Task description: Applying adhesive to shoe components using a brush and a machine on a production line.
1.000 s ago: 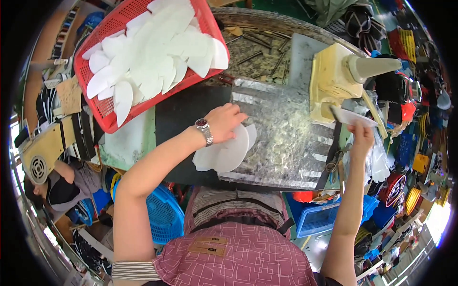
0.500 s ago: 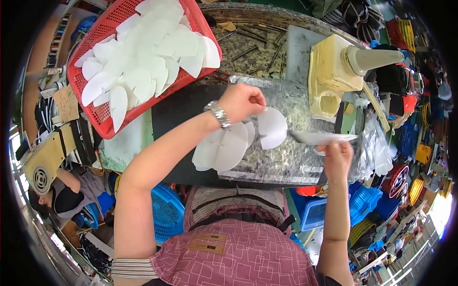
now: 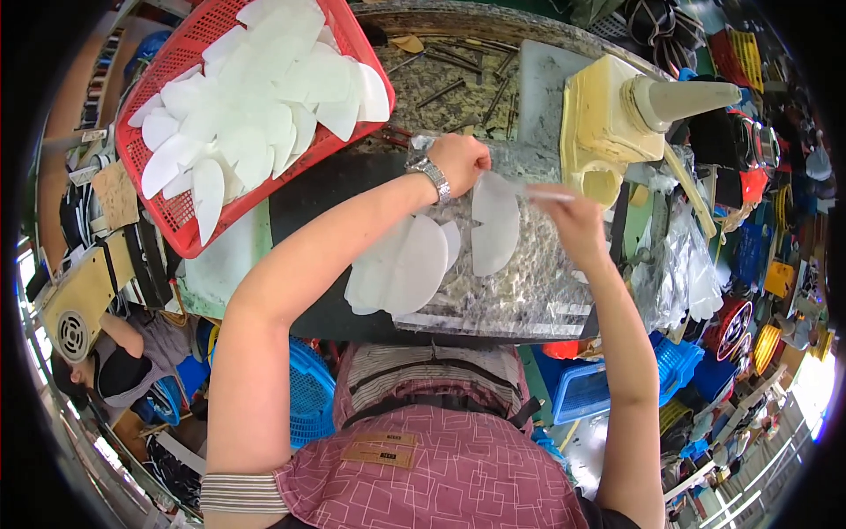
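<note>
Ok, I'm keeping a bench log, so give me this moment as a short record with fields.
left hand: at the top end of a notched white piece; grip unclear
right hand: holding a slim pale tool, blurred, close to that piece
work surface: smeared board on a black mat
beside the notched piece, left: overlapping white pieces
upper left: red basket heaped with white pieces
upper right: cream container with a grey cone
left wrist: metal watch

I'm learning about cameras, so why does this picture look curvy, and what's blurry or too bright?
In the head view, the fisheye lens bends straight lines; in that head view, the thin, straight, pale tool in the right hand looks blurry; also in the head view, glare whitens a patch near the right rim.
</note>
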Demonstrator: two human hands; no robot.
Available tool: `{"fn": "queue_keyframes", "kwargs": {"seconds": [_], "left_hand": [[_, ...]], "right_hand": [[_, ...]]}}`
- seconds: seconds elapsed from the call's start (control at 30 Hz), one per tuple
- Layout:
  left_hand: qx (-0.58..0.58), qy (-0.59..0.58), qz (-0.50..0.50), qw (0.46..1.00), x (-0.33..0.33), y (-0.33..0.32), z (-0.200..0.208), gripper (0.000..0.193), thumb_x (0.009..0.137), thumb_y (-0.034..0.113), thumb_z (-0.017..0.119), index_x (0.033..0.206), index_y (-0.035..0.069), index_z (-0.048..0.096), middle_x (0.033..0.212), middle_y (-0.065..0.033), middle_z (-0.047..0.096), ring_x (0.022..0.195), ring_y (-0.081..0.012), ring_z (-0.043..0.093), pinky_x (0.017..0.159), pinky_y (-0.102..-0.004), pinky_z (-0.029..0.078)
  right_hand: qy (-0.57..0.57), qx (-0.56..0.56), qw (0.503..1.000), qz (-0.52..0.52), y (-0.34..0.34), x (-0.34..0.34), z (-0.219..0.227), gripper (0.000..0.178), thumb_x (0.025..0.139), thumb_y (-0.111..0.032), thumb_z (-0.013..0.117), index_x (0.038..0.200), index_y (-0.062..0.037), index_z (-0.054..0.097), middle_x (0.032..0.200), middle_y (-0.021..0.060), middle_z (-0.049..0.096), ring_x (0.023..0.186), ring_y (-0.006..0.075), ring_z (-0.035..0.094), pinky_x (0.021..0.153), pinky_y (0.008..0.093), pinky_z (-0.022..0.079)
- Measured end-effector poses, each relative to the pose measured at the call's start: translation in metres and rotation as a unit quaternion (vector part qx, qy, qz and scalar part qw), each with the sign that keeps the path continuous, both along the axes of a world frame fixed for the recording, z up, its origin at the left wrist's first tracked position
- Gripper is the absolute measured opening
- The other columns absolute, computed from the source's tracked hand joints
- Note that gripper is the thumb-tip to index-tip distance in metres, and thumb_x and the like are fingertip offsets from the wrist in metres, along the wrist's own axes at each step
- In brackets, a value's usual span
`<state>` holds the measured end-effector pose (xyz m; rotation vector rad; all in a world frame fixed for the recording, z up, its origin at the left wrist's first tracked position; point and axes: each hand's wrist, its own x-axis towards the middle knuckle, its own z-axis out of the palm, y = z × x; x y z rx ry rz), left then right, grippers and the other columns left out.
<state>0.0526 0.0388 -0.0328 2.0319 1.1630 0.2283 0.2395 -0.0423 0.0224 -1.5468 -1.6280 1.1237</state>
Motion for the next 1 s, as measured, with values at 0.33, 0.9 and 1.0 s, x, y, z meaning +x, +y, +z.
{"fn": "queue_keyframes", "kwargs": {"seconds": [0.33, 0.9, 1.0], "left_hand": [[-0.016, -0.010, 0.021, 1.000, -0.003, -0.008, 0.011, 0.008, 0.062, 0.006, 0.057, 0.068, 0.009, 0.060, 0.070, -0.0080, 0.060, 0.068, -0.0239, 0.058, 0.063, -0.0335, 0.045], [0.348, -0.140, -0.247, 0.893, -0.022, -0.142, 0.014, 0.029, 0.063, 0.010, 0.052, 0.091, 0.011, 0.053, 0.061, 0.0007, 0.046, 0.076, -0.0166, 0.046, 0.068, -0.0277, 0.040], [0.374, -0.126, -0.254, 0.883, -0.025, -0.138, 0.009, 0.023, 0.064, 0.011, 0.051, 0.088, 0.010, 0.052, 0.061, 0.0011, 0.046, 0.074, -0.0162, 0.045, 0.069, -0.0272, 0.039]], "right_hand": [[-0.012, -0.028, 0.999, 0.036, -0.058, 0.023, -0.012, 0.018, 0.072, -0.002, 0.056, 0.089, -0.0049, 0.061, 0.085, 0.0068, 0.062, 0.076, 0.0154, 0.058, 0.067, 0.0250, 0.045], [-0.021, -0.043, 0.999, 0.023, -0.034, 0.005, -0.010, 0.014, 0.074, -0.006, 0.055, 0.087, -0.0054, 0.061, 0.076, 0.0110, 0.060, 0.068, 0.0154, 0.060, 0.062, 0.0271, 0.047], [-0.014, -0.001, 0.998, 0.063, -0.047, -0.003, -0.007, 0.013, 0.074, -0.006, 0.056, 0.085, -0.0042, 0.061, 0.078, 0.0098, 0.061, 0.071, 0.0143, 0.059, 0.064, 0.0261, 0.046]]}}
